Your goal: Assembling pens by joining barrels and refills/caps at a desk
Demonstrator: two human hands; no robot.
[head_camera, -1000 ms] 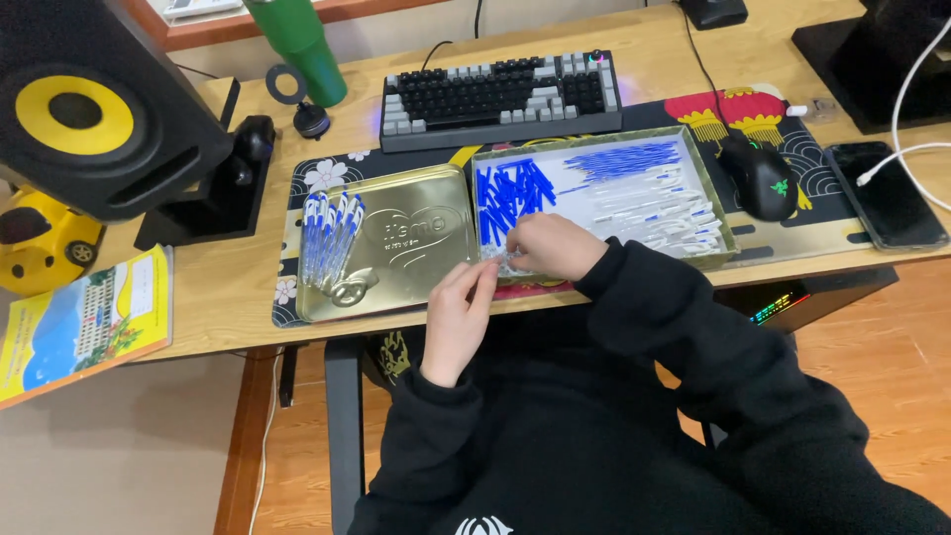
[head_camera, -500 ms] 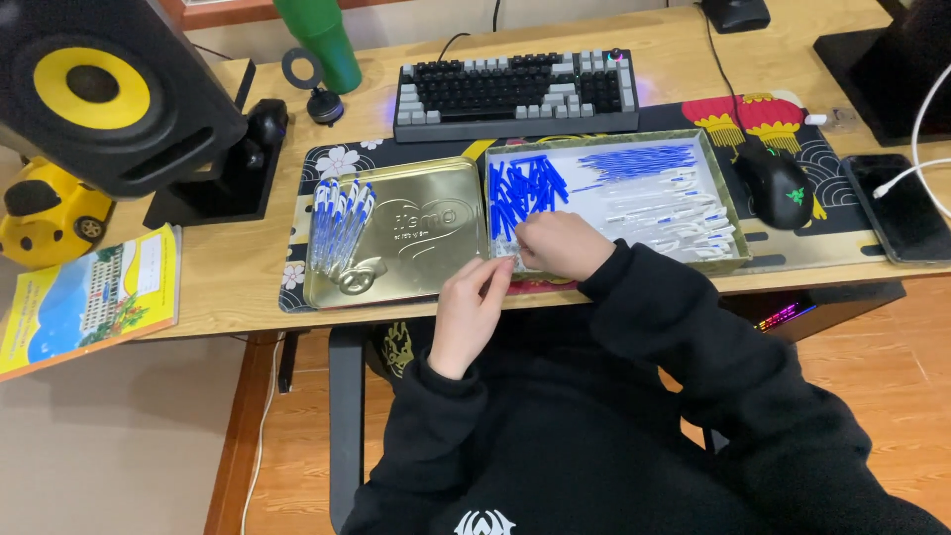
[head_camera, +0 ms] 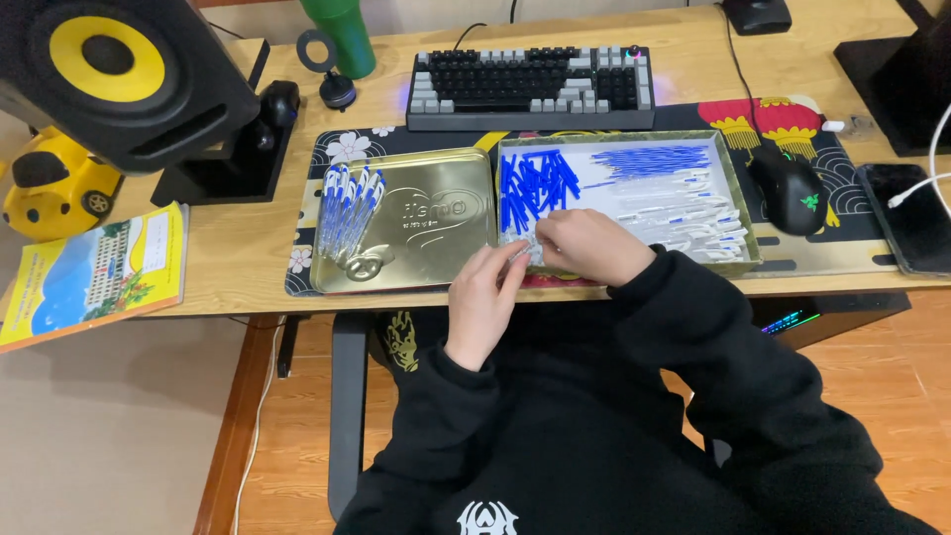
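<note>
Head view: left hand point(head_camera: 487, 297), right hand point(head_camera: 584, 245), both grips pinching small clear piece point(head_camera: 528, 252) beside gold tin lid point(head_camera: 416, 238)

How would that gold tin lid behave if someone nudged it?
The lid looks like thin sheet metal, so probably light and stiff. It lies flat on the mat, so it would likely slide, not tip. The pens in it are round and may roll about.

A single head-worn camera looks steeply down from above the seated person, facing toward 12 o'clock across the tabletop point(head_camera: 238, 267). It sits fairly near, taking in the wearer's lap at 6 o'clock and the keyboard point(head_camera: 530, 87) at 12. There is no second view.
</note>
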